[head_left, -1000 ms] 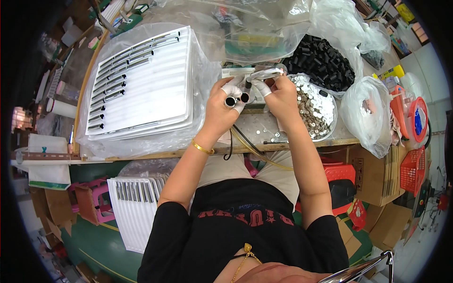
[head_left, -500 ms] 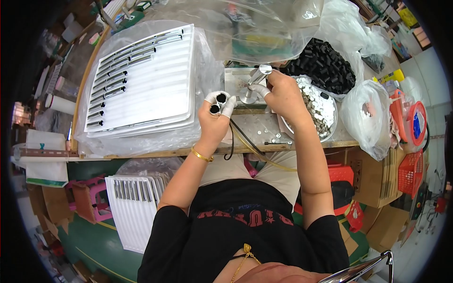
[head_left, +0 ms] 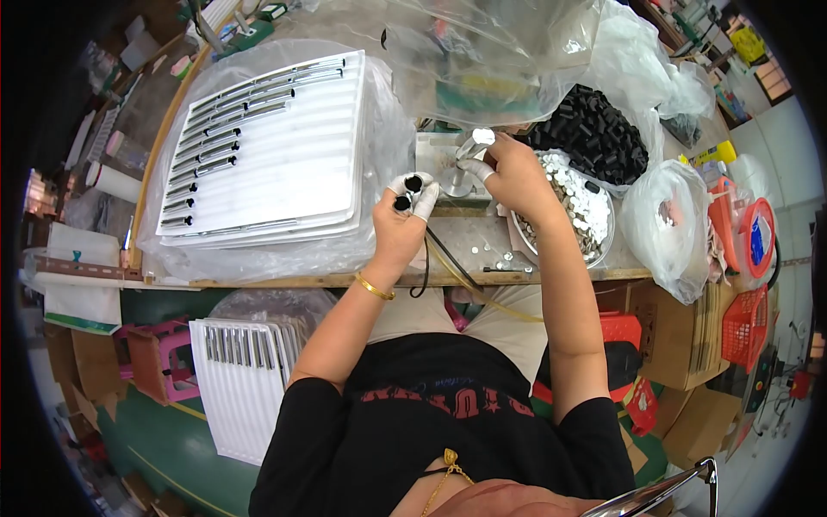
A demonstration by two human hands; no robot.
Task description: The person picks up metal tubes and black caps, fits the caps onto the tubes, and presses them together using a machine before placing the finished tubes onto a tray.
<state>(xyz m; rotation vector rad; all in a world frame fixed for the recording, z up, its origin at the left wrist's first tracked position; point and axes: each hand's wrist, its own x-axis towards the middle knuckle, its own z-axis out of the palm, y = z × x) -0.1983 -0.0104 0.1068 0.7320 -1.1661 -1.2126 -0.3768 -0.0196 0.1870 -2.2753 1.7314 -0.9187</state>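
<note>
Two metal tubes (head_left: 403, 203) with black ends sit upright side by side in my left hand (head_left: 398, 231), which is closed around them. White finger covers are on some of its fingertips. My right hand (head_left: 519, 179) is wrapped round a shiny metal cylinder (head_left: 476, 145), thumb along its near side; its other fingers are partly hidden behind it. The cylinder stands tilted above a metal block (head_left: 431, 148) on the bench. A black cord (head_left: 428, 258) hangs over the bench edge below my left hand.
A white ridged tray (head_left: 293, 164) with several chrome tubes (head_left: 215, 146) lies at the left. At the right are a bowl of small silvery discs (head_left: 579, 202), a heap of black plugs (head_left: 594, 129) and a plastic bag (head_left: 662, 211). Another tray (head_left: 241, 396) stands below the bench.
The whole view has shifted slightly down. Both hands keep their grips, and the tubes and the cylinder stay almost where they were.
</note>
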